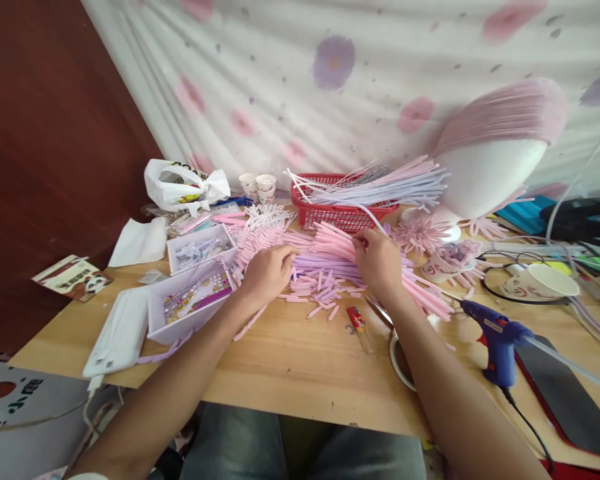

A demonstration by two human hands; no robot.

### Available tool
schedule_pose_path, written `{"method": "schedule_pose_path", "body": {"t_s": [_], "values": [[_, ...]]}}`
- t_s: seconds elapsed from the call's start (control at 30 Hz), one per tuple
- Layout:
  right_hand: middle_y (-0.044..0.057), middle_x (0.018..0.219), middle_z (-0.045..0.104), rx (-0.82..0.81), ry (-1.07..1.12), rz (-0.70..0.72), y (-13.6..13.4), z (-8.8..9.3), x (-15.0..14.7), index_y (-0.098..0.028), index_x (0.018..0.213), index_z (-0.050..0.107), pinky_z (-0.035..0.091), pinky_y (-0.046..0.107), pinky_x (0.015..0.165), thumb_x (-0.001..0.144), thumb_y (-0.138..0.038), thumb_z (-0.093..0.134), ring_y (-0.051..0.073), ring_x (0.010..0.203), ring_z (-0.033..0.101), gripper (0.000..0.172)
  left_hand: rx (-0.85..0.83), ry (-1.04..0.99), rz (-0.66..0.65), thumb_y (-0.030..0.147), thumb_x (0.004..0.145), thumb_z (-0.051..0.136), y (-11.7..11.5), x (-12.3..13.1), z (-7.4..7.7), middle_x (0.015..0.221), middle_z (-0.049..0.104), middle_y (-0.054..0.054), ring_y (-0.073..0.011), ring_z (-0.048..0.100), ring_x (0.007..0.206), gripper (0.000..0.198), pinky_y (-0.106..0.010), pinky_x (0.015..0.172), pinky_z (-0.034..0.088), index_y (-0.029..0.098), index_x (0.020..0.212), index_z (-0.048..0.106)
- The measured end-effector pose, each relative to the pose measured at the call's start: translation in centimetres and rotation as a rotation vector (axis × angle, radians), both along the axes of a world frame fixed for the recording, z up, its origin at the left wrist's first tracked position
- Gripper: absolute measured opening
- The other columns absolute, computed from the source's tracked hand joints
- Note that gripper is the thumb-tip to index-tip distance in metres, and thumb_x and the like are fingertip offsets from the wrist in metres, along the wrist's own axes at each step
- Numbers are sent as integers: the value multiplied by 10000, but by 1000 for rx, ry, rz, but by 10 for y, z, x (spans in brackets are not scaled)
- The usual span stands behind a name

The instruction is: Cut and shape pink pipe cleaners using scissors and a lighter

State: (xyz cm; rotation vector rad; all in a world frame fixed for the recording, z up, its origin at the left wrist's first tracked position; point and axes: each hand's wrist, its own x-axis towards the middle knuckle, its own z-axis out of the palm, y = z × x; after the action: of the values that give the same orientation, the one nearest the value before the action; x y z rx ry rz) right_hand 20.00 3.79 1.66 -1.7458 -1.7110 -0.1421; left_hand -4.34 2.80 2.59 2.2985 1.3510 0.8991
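Observation:
Pink fuzzy stems lie in a bundle over purple stems in the middle of the table. My right hand is closed around the right part of the pink bundle, thumb and fingers pressed together. At the left end of the purple stems is my left hand, its fingers bent and pinched; what they hold, if anything, is too small to name. Short cut pink and purple pieces are scattered just in front of the bundle. Beside my left hand, pale pink pieces form a heap.
A red basket of long stems stands behind. White boxes with beads are at left. A lighter, scissors and a tape roll lie in front. To the right are a blue glue gun, a phone and paper cups.

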Motion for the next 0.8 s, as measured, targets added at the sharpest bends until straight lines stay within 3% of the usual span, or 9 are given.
{"method": "schedule_pose_path", "body": {"t_s": [0.13, 0.27, 0.4, 0.5, 0.53, 0.63, 0.7, 0.8], "values": [[81, 839, 727, 163, 236, -27, 0, 11, 2, -175, 881, 695, 476, 346, 722, 852, -203, 508, 224, 732, 640, 191, -49, -202, 153, 180, 909, 451, 9, -12, 2, 861, 754, -31, -169, 671, 764, 297, -274, 736, 495, 178, 1047, 715], [74, 905, 736, 367, 290, -1, 2, 31, 4, -180, 932, 701, 510, 364, 792, 874, -222, 530, 219, 813, 665, 185, -67, -216, 129, 211, 882, 538, 7, -8, -2, 902, 765, -43, -163, 667, 749, 212, -272, 736, 488, 168, 966, 728], [53, 851, 713, 488, 378, 4, -9, 67, 3, -186, 997, 724, 526, 368, 740, 878, -243, 605, 205, 778, 659, 178, -62, -71, 1, 252, 905, 557, -5, 9, -11, 860, 755, -39, -172, 665, 770, 183, -280, 750, 475, 180, 923, 724], [56, 861, 695, 639, 537, 22, -31, 105, -5, -203, 1072, 735, 521, 349, 683, 872, -249, 656, 186, 763, 648, 220, -41, 71, -35, 339, 974, 465, -15, 20, -17, 834, 733, -47, -185, 654, 797, 323, -289, 742, 457, 187, 810, 699], [50, 850, 696, 595, 609, 89, -39, 117, -7, -211, 1029, 752, 518, 339, 652, 849, -250, 689, 165, 703, 633, 194, -30, 104, -48, 349, 980, 454, -18, 22, -18, 844, 729, -51, -189, 654, 817, 338, -291, 749, 455, 188, 806, 694], [29, 780, 702, 212, 923, 356, -56, 135, -14, -210, 1026, 760, 500, 303, 540, 762, -216, 759, 127, 573, 602, 263, -3, 148, -69, 334, 974, 472, -21, 28, -22, 934, 730, -61, -201, 658, 890, 278, -299, 788, 459, 199, 901, 703], [20, 743, 696, 71, 1062, 387, -60, 129, -15, -190, 1064, 744, 479, 272, 484, 727, -201, 765, 122, 541, 602, 338, 5, 188, -65, 326, 963, 488, -20, 32, -23, 950, 726, -74, -214, 658, 907, 259, -314, 812, 468, 195, 920, 708], [23, 748, 693, -41, 1166, 272, -66, 97, -14, -166, 1063, 732, 467, 242, 442, 683, -222, 791, 126, 530, 618, 389, -3, 282, -41, 364, 940, 524, -16, 39, -22, 912, 715, -98, -236, 657, 909, 275, -335, 828, 479, 179, 866, 714]]}}
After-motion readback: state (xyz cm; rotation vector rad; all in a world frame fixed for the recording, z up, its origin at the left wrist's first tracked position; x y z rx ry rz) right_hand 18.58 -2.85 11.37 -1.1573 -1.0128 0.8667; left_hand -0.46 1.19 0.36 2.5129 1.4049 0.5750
